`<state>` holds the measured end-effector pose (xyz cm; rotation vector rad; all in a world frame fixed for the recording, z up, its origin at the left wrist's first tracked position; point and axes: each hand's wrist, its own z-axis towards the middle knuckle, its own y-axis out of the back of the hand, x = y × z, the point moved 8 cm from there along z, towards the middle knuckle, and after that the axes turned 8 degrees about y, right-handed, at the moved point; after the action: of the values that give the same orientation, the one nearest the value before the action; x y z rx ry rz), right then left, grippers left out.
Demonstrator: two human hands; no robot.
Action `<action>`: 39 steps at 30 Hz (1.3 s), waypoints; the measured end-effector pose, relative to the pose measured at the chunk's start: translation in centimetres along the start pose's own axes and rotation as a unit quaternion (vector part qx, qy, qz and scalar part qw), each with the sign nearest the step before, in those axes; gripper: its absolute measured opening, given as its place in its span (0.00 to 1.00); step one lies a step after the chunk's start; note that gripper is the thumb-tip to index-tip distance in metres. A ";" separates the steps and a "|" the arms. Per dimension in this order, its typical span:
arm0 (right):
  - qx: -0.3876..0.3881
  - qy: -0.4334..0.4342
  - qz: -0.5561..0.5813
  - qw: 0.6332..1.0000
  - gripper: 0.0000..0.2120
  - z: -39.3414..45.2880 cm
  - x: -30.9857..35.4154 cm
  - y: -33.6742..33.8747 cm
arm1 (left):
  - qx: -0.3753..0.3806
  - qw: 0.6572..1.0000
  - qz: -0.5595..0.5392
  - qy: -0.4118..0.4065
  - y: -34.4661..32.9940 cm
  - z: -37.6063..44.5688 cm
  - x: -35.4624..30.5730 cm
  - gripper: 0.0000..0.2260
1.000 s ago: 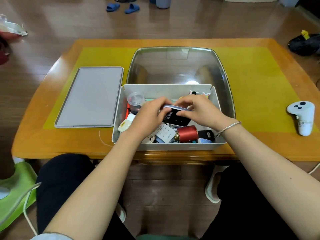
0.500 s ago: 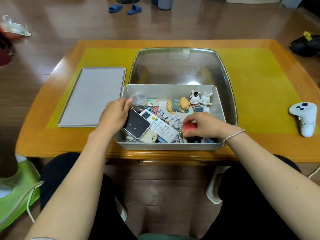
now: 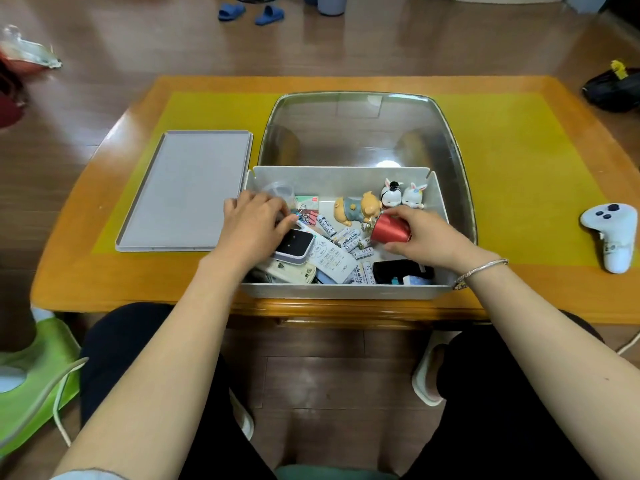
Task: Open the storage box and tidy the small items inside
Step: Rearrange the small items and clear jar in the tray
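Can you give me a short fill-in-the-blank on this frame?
1. The right hand grips a ____ cylinder.
2. The grey lid lies to the ____ of the box.
3. The two bunny figures stand by the box's ____ wall.
Missing: red; left; far

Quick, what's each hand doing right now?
Left hand: fingers down among the box items; a grip cannot be told.
Right hand: holding the red cylinder.

Bare forearms, a thin silver bangle (image 3: 485,268) on the right wrist, and black trousers (image 3: 138,358).
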<state>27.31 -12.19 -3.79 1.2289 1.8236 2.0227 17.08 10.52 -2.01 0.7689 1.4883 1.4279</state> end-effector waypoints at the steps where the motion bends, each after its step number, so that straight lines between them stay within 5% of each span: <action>1: -0.016 -0.001 0.007 1.000 0.30 0.0 0.0 0.5 | 0.025 0.999 -0.019 -0.019 -0.2 0.0 -0.6 0.12; 4: -0.019 -0.001 -0.039 0.999 0.29 -0.1 -0.2 1.4 | 0.102 0.991 -0.066 -0.052 -0.9 -0.2 -1.5 0.11; 12: 0.083 -0.002 0.004 0.997 0.28 0.1 1.0 -0.5 | 0.157 0.979 -0.126 -0.045 -1.1 -1.1 -1.2 0.14; 17: 0.015 0.069 0.019 0.997 0.13 4.1 4.9 -1.2 | 0.139 0.985 -0.098 -0.041 -0.8 -0.3 -0.9 0.12; 23: 0.021 0.079 0.029 0.996 0.13 9.0 8.4 -3.3 | 0.083 0.989 -0.114 -0.046 0.0 0.5 -0.1 0.08; 30: 0.162 0.110 0.093 0.976 0.13 8.4 10.5 -6.1 | 0.003 0.994 -0.104 -0.040 1.1 3.5 1.2 0.10; 39: 0.159 0.092 0.128 0.975 0.04 5.8 8.2 -4.6 | 0.042 0.999 -0.011 -0.017 -0.9 5.0 -0.3 0.15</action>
<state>23.88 -1.67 -4.53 1.4687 2.2527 2.0929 21.83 12.15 -2.39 0.8221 1.5345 1.3371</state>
